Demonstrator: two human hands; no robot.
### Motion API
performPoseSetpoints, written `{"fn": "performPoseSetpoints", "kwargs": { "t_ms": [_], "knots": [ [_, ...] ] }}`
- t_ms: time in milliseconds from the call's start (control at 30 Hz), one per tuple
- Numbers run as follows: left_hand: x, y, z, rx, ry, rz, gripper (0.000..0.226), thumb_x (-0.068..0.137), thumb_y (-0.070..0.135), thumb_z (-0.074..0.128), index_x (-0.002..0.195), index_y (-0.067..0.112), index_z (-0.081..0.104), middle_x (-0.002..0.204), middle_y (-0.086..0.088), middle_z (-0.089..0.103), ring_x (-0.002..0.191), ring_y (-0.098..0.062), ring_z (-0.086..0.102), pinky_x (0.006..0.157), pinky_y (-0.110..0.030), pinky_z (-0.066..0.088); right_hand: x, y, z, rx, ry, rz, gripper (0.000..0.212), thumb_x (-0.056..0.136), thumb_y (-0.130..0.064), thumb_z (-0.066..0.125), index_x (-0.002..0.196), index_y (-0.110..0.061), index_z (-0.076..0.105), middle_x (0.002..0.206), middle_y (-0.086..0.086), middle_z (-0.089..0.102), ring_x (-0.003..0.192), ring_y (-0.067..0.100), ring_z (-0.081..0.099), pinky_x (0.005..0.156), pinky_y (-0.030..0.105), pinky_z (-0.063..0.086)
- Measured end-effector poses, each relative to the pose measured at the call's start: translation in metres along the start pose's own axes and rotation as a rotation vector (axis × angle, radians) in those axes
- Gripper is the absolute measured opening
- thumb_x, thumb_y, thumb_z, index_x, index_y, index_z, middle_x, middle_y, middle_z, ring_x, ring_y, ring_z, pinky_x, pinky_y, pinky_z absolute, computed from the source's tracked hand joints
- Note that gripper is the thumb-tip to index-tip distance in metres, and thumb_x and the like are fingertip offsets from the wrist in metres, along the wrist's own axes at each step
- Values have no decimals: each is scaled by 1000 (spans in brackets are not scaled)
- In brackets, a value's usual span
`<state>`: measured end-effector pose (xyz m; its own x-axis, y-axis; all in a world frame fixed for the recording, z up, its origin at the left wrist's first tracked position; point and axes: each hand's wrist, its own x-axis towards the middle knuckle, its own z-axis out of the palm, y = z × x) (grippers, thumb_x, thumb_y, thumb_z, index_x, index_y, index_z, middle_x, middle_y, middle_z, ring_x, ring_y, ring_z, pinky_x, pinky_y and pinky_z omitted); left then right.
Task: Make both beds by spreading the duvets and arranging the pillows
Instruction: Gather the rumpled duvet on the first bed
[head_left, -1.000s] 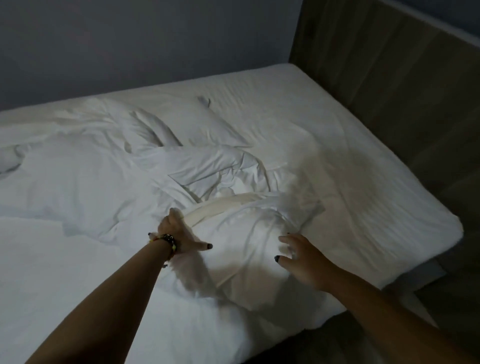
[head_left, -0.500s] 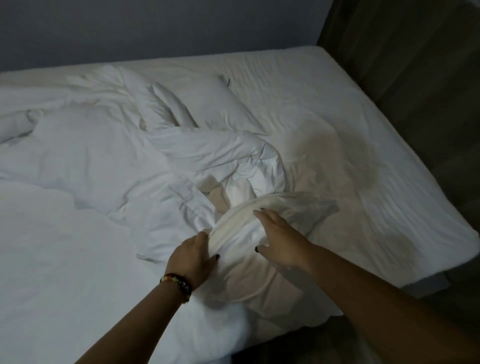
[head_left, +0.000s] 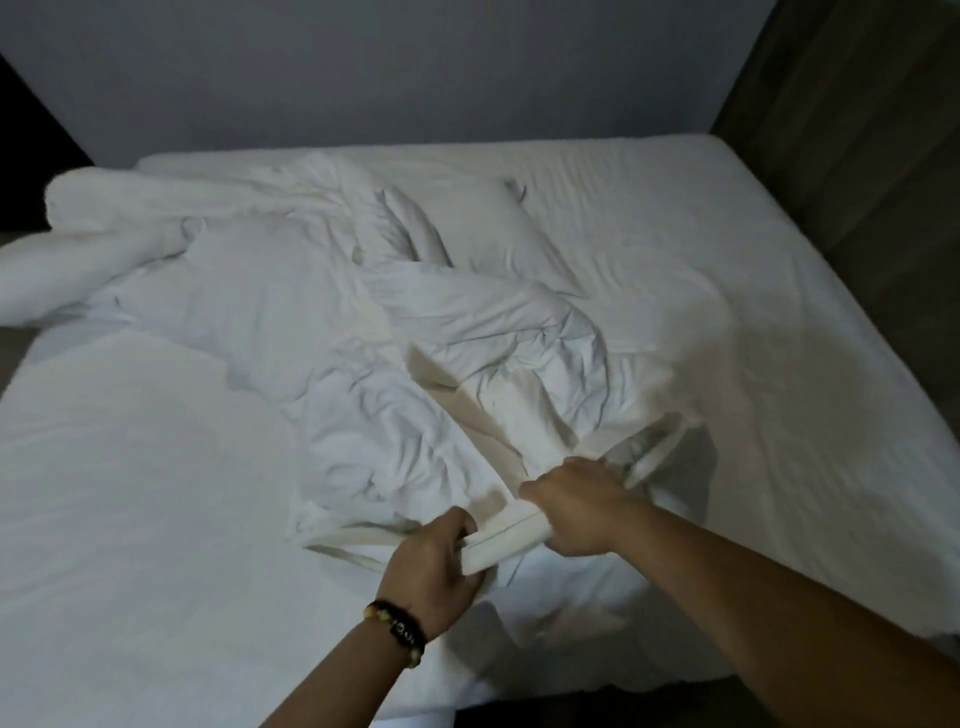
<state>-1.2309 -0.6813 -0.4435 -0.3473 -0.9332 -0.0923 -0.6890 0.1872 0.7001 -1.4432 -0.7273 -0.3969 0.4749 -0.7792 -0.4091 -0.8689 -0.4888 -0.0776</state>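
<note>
I have a folded edge of the duvet (head_left: 332, 332) caught in both hands at about six o'clock on the bed (head_left: 130, 467), near the side where I stand. My left hand (head_left: 434, 571), the one with the beaded bracelet (head_left: 397, 631), curls its fingers round the thick cream-white hem, and my right hand (head_left: 571, 514), just beside it toward three o'clock, closes over the same bunched fold from above. I hold them close together, I think, because the edge is doubled over on itself here, and finding one run of hem is the surest way to work out toward a corner. The rest of the duvet lies crumpled in a heap from the middle of the bed out to nine and ten o'clock, where a rolled part hangs near the far edge. A pillow (head_left: 493, 234) sits at about twelve o'clock, half buried in the folds, so it cannot be arranged until the duvet is drawn off it. The sheet from one to four o'clock lies bare and fairly smooth. I judge the spreading has only begun; next I would slide my hands apart along the hem and lift.
</note>
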Motion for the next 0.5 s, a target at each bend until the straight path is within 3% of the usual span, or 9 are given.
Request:
{"fn": "performPoseSetpoints", "kwargs": {
  "t_ms": [100, 167, 233, 400, 500],
  "knots": [
    [7, 16, 17, 104, 9, 3, 47, 69, 45, 73, 108, 31, 51, 93, 15, 51, 83, -7, 50, 65, -14, 35, -36, 30, -7, -4, 70, 15, 47, 83, -32, 59, 129, -27, 50, 118, 3, 64, 104, 27, 60, 79, 31, 41],
    [15, 26, 32, 300, -34, 22, 59, 66, 54, 70, 117, 29, 53, 106, 12, 54, 98, -12, 51, 76, -21, 37, -60, 59, -9, 38, 103, 56, 49, 81, -35, 59, 129, -32, 50, 119, 1, 63, 106, 25, 60, 82, 30, 43],
    [22, 35, 45, 440, -110, -90, 64, 65, 64, 64, 119, 32, 52, 111, 12, 59, 104, -14, 54, 81, -28, 38, -88, 92, -11, 73, 134, 77, 47, 79, -39, 61, 126, -34, 53, 117, -2, 65, 105, 21, 61, 83, 28, 46],
    [18, 72, 77, 546, -136, -316, 38, 81, 55, 53, 109, 29, 53, 109, 7, 66, 101, -18, 63, 78, -29, 44, -180, 188, -35, 94, 191, 126, 41, 72, -33, 71, 112, -25, 66, 105, 2, 71, 96, 24, 66, 76, 26, 48],
    [22, 120, 101, 536, -101, -330, 35, 83, 55, 46, 107, 31, 52, 104, 5, 67, 98, -20, 63, 72, -29, 45, -228, 247, -53, 116, 287, 226, 41, 69, -28, 74, 109, -21, 67, 100, 5, 71, 90, 26, 66, 72, 30, 51]
  ]
}}
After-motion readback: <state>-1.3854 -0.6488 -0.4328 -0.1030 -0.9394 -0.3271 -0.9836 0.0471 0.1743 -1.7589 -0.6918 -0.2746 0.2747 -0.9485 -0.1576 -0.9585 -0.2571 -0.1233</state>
